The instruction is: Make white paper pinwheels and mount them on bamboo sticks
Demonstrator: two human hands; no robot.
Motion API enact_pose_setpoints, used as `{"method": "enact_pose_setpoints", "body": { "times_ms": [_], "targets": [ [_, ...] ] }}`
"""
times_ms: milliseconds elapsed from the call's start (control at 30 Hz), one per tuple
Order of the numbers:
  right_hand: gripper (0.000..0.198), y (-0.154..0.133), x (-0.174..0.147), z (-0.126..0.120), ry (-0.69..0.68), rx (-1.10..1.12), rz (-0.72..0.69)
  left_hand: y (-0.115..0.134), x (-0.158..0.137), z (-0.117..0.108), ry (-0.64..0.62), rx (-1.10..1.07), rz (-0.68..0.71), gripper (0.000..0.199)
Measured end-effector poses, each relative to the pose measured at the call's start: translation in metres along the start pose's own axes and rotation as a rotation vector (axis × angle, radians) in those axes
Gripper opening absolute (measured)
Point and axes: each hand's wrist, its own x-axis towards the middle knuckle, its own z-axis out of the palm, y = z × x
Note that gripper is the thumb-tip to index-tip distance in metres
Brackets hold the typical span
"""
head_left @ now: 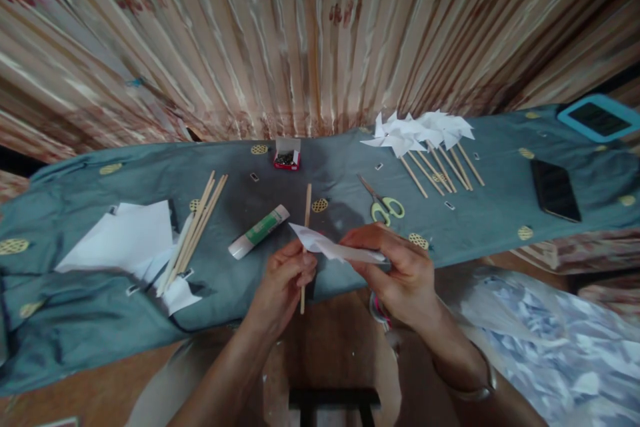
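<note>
A folded white paper pinwheel [325,242] is held between my two hands over the front edge of the cloth-covered table. My left hand [287,277] is closed, its fingers pinching the paper's left side near a thin wooden stick [307,207]. That stick passes upright behind the paper and shows again below my left fingers. With thumb below and fingers above, my right hand [393,267] grips the paper's right part. Whether stick and paper are joined is hidden. Near my left hand lies a glue stick [260,232]; green-handled scissors [383,203] lie beyond my right hand.
A small red box of metal pins [287,159] stands at the back. Several finished pinwheels [417,133] lie back right, beside a black phone [556,190] and a blue-framed device [600,117]. Loose wooden sticks [200,227] and white paper sheets [125,237] lie left. A curtain [300,33] hangs behind.
</note>
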Motion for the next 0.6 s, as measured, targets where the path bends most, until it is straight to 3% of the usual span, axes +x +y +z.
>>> {"method": "enact_pose_setpoints", "body": {
  "times_ms": [233,600],
  "targets": [
    [0.026,-0.0019,-0.0046,0.0046,-0.047,-0.061,-0.147,-0.007,-0.0013,-0.0042,0.05,0.12,-0.003,0.021],
    [0.02,-0.0056,-0.0035,0.0051,-0.04,-0.082,-0.155,-0.0093,-0.0027,-0.0047,0.038,0.173,0.014,0.024]
  ]
}}
